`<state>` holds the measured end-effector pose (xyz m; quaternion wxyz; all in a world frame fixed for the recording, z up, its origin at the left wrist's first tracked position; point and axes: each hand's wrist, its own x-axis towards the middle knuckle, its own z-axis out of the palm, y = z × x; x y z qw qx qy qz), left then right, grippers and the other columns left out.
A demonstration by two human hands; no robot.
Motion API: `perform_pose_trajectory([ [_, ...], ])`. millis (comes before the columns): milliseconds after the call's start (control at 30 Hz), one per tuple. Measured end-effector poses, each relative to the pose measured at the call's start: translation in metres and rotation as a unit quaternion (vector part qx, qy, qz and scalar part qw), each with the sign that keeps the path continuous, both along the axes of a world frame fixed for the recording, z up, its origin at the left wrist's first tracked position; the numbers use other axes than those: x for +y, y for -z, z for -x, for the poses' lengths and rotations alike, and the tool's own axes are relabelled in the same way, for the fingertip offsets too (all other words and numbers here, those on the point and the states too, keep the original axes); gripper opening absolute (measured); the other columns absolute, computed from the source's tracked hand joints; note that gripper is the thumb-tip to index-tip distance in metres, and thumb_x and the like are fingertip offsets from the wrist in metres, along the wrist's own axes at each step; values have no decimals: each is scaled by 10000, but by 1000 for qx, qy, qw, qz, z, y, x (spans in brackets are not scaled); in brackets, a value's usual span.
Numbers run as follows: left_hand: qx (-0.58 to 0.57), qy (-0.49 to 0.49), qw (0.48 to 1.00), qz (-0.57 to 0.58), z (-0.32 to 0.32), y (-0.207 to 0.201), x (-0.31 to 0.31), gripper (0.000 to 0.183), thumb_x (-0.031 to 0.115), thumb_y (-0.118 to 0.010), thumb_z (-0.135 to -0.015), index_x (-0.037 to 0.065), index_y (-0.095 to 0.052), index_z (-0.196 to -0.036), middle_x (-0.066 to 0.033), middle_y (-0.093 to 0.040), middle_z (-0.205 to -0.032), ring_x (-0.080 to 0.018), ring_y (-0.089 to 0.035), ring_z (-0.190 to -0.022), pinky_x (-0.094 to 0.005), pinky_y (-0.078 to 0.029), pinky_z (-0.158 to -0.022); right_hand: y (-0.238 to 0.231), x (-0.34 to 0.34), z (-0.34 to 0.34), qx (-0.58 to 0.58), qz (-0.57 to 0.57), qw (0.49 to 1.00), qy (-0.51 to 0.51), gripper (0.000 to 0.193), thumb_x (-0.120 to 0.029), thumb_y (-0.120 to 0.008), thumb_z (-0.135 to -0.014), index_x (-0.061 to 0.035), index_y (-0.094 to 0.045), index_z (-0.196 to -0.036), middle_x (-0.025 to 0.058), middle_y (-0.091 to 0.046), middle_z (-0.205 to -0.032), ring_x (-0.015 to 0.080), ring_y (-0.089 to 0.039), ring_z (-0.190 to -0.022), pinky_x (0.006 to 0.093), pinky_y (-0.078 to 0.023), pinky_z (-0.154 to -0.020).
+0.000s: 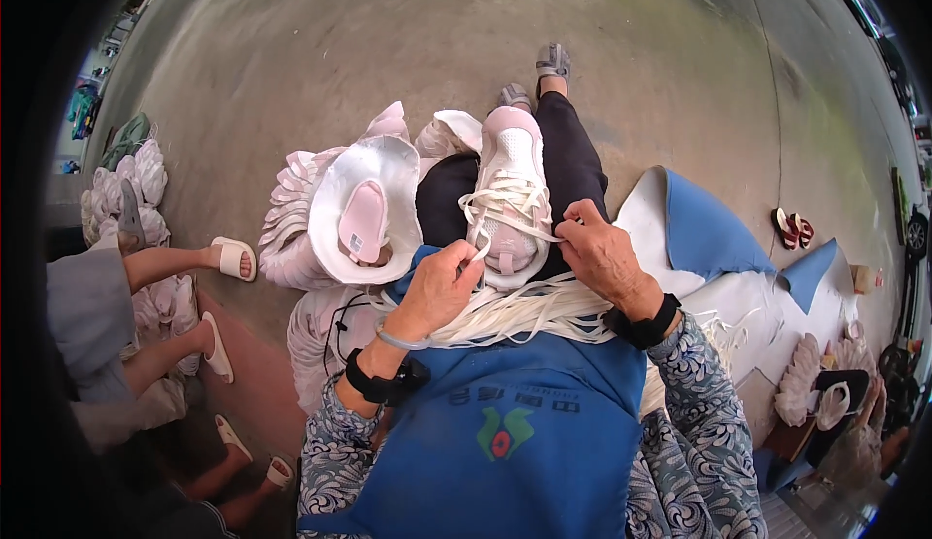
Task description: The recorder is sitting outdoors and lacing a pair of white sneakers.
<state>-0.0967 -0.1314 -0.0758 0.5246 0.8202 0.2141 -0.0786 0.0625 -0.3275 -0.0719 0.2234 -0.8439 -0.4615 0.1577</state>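
Note:
A white and pale pink shoe upper [509, 151] lies along my lap, its toe pointing away from me. Cream laces cross loosely over its eyelets. My left hand [434, 286] is closed in a pinch on a shoelace at the left of the shoe's opening. On the opposite side, my right hand [604, 255] also pinches a lace, drawn out to the right from the eyelets. A thick bundle of loose cream shoelaces [524, 316] lies across my lap on the blue apron [544, 393], just below both hands.
Nested shoe uppers [289, 214] stand stacked at my left, one showing a pink inside. White and blue sheeting [714, 223] spreads at my right. Other people's sandalled feet [233, 259] and more uppers [150, 172] are at far left. A pair of sandals [792, 229] lies at far right.

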Motion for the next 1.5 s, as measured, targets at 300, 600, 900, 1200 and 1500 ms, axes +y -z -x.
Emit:
perform_pose_trajectory([
  [300, -11, -65, 991, 114, -2, -20, 2, 160, 126, -490, -964, 24, -499, -1087, -54, -624, -697, -91, -573, -555, -232, -484, -519, -19, 4, -17, 622, -210, 734, 172, 167, -170, -556, -958, -5, -582, -954, 20, -608, -775, 70, -582, -587, 231, -466, -514],
  [600, 12, -1, 989, 150, -20, -10, -15, 168, 109, -529, -927, -9, -616, -1010, -72, -642, -724, -91, -592, -572, -251, -487, -523, -9, -26, -6, 104, -135, 975, 143, 213, 9, -568, -816, -34, -600, -1022, 132, -577, -951, 305, -625, -797, 369, -515, -668],
  [900, -7, -33, 991, 127, -44, -9, -24, 199, 123, -553, -908, -24, -634, -1016, -69, -634, -687, -101, -593, -541, -259, -493, -485, -3, -20, 3, -13, 24, 993, -115, 234, 35, -578, -753, -4, -633, -978, 107, -544, -1064, 313, -631, -835, 390, -546, -668],
  [1200, -1, -19, 993, 114, -55, -8, -31, 234, 154, -584, -890, -31, -650, -1017, -91, -640, -644, -129, -590, -486, -271, -472, -459, 5, -10, -10, 54, -106, 993, 9, 81, -85, -572, -874, -22, -565, -924, 161, -597, -839, 348, -618, -766, 417, -507, -651],
  [1500, 21, -15, 993, 113, -63, -4, -33, 248, 141, -672, -845, -46, -619, -1000, -49, -638, -677, -67, -523, -511, -235, -414, -434, 11, -13, -4, 32, -115, 991, 61, 133, -152, -603, -868, -55, -657, -941, 121, -660, -855, 341, -644, -760, 410, -521, -654],
])
